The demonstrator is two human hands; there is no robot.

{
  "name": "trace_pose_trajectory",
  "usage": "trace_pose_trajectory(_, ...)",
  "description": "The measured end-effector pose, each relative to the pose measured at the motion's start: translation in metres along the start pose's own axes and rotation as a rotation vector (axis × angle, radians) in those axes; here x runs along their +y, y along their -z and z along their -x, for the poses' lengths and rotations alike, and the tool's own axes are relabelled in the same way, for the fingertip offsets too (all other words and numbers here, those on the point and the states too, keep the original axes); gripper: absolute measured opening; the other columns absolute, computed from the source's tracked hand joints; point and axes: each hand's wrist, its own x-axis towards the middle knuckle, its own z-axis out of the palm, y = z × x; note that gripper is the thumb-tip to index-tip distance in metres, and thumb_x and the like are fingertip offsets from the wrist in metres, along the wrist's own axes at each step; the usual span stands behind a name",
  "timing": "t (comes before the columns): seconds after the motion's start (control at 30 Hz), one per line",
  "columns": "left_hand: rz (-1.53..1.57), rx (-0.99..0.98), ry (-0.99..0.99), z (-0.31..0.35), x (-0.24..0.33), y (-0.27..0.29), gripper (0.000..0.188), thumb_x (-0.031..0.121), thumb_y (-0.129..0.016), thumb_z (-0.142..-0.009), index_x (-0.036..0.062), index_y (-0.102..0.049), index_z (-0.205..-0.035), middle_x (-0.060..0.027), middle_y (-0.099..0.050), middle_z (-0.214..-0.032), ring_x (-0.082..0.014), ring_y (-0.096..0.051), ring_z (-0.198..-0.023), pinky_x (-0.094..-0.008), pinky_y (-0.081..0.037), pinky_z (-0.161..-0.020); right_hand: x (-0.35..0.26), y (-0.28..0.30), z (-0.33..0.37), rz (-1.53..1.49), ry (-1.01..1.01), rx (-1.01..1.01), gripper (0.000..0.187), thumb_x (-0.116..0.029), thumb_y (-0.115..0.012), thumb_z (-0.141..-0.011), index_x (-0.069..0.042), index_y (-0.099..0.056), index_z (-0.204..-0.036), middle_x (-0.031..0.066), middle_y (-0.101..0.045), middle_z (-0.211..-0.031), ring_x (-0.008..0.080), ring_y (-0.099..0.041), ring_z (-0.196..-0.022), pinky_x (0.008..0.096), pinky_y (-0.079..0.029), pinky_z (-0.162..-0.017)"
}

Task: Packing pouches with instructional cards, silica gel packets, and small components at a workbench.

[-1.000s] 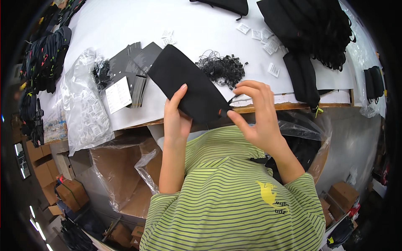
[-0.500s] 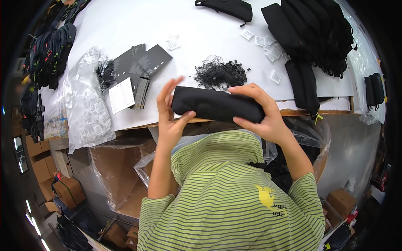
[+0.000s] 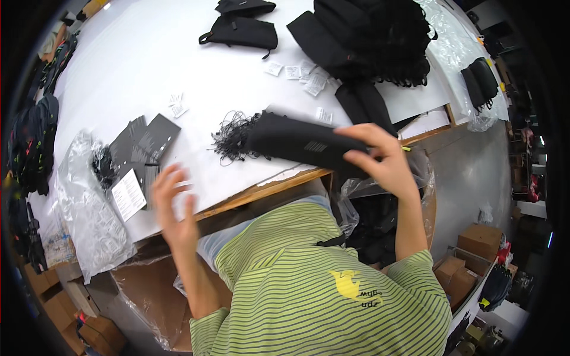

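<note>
Since half a second ago: left hand [image 3: 173,204] released from the folded black pouch [image 3: 306,144] and swung out to the left, now blurred above the worktop [image 3: 148,53] edge; pouch carried rightward and held by the right hand [image 3: 383,160] alone.

Right grip: closed around the right end of the folded black pouch, thumb below and fingers over the top. Pouch held long and roughly level, just above the worktop's near edge, its left end over the tangle of black cords [image 3: 233,133]. Left grip: fingers spread wide, holding nothing, nearest to the stack of dark cards [image 3: 145,145] and the white-labelled card [image 3: 129,194] beside the crumpled clear plastic bags [image 3: 89,207].

Elsewhere on the worktop: two finished black pouches [image 3: 240,26] at the far side, a heap of black fabric [image 3: 368,35] at upper right, small white packets [image 3: 300,74] scattered between.

Step in hand, as judged: folded pouch secured in one hand while the free hand travels toward the cards. Next move, as judged: free hand slowed and lowered onto a single card, pinched off the stack without dragging its neighbours, pouch kept folded meanwhile.
</note>
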Motion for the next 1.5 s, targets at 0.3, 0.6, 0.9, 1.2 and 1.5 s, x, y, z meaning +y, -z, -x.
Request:
trace_pose_trajectory(0.3, -1.136, 0.378, 0.076, -0.013, -0.089, 0.145, 0.061, 0.036, -0.065, -0.087, 0.0002, -0.046, -0.132, -0.0194, -0.051, -0.128, -0.0370, -0.044, -0.121, -0.0462, -0.029, -0.105, 0.105, 0.051, 0.028, 0.644, -0.157, 0.689, 0.045, -0.005, -0.065, -0.081, -0.019, -0.059, -0.123, 0.0122, -0.051, -0.120, 0.0305, -0.056, -0.100, 0.0336, -0.048, -0.083)
trace_pose_trajectory(0.6, -0.840, 0.175, 0.309, -0.006, -0.111, 0.152, 0.066, 0.038, -0.067, -0.084, -0.0012, -0.045, -0.133, -0.0213, -0.052, -0.116, -0.0339, -0.051, -0.108, -0.0404, -0.039, -0.094, 0.110, 0.059, 0.030, 0.506, -0.255, 0.618, 0.043, -0.006, -0.062, -0.080, -0.019, -0.063, -0.120, 0.0073, -0.056, -0.108, 0.0154, -0.055, -0.076, 0.0252, -0.047, -0.067)
trace_pose_trajectory(0.9, -0.892, 0.275, 0.389, -0.010, -0.140, 0.153, 0.066, 0.047, -0.063, -0.086, -0.0023, -0.051, -0.129, -0.0200, -0.050, -0.110, -0.0319, -0.049, -0.103, -0.0382, -0.039, -0.092, 0.124, 0.063, 0.037, 0.589, -0.254, 0.493, 0.040, -0.012, -0.061, -0.085, -0.022, -0.061, -0.124, 0.0042, -0.058, -0.112, 0.0176, -0.054, -0.094, 0.0268, -0.043, -0.081)
trace_pose_trajectory(1.2, -0.997, 0.335, 0.246, -0.014, -0.118, 0.142, 0.055, 0.036, -0.070, -0.081, 0.0045, -0.052, -0.122, -0.0165, -0.052, -0.113, -0.0335, -0.047, -0.109, -0.0425, -0.038, -0.094, 0.057, -0.039, -0.046, 0.519, 0.273, 0.563, 0.010, -0.013, -0.070, -0.076, -0.011, -0.070, -0.086, 0.0058, -0.066, -0.091, 0.0233, -0.058, -0.092, 0.0354, -0.042, -0.084)
trace_pose_trajectory(1.5, -1.125, 0.381, 0.189, -0.038, -0.095, 0.131, 0.042, 0.020, -0.078, -0.069, 0.0055, -0.050, -0.096, -0.0122, -0.050, -0.105, -0.0327, -0.043, -0.104, -0.0470, -0.034, -0.091, 0.051, -0.186, -0.166, 0.627, 0.367, -0.013, 0.008, -0.017, -0.071, -0.074, -0.012, -0.068, -0.078, 0.0049, -0.058, -0.083, 0.0240, -0.052, -0.091, 0.0358, -0.041, -0.082)
